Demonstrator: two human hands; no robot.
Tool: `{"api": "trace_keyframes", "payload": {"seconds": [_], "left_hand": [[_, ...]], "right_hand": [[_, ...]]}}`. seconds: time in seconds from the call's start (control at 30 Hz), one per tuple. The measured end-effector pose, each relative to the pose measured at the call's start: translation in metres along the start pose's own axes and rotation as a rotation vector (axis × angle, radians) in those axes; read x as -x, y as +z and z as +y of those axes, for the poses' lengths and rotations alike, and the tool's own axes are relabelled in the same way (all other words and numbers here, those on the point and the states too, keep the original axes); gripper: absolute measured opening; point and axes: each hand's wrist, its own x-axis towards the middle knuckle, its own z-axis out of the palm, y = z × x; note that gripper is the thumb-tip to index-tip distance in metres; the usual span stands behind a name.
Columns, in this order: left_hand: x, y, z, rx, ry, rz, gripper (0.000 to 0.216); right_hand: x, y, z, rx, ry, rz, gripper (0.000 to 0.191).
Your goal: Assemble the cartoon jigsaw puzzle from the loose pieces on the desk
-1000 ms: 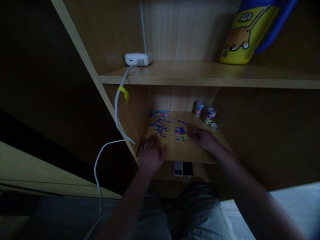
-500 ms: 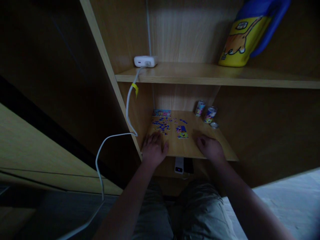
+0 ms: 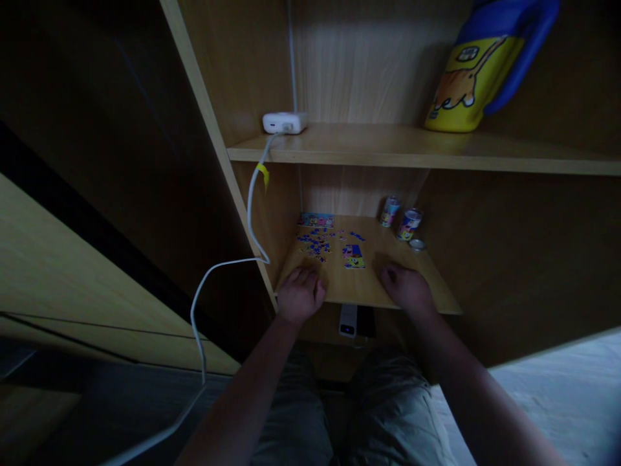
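Note:
My left hand (image 3: 301, 294) rests on the front left of the lower shelf board (image 3: 356, 288), its fingers curled into a loose fist with nothing visible in them. Just beyond it lie loose blue puzzle pieces (image 3: 317, 244), scattered toward the back left. Between my hands sits a partly joined jigsaw puzzle (image 3: 354, 256) with pink, blue and yellow cartoon figures. My right hand (image 3: 405, 285) rests closed at the front right, apart from the puzzle, and no object shows in it. At the back left, a picture card (image 3: 316, 220) lies near the wall.
Two printed cans (image 3: 389, 211) stand at the back right, with a round metal lid (image 3: 416, 244) by the nearer one. Above, the upper shelf (image 3: 369, 144) holds a white charger (image 3: 284, 123) with a hanging cable (image 3: 250, 200) and a yellow-blue jug (image 3: 473, 81). A white device (image 3: 348, 321) lies below.
My left hand has gone from spread fingers flat on the board to a curled fist, drawn slightly back. My right hand stays closed in about the same place. The puzzle looks unchanged.

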Motion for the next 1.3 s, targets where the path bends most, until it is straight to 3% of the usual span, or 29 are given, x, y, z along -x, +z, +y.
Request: {"api": "trace_keyframes", "payload": {"seconds": [1.3], "left_hand": [[0.0042, 0.0072, -0.0018, -0.081, 0.011, 0.022, 0.026]], "right_hand": [[-0.0016, 0.0001, -0.0024, 0.032, -0.003, -0.038, 0.051]]}}
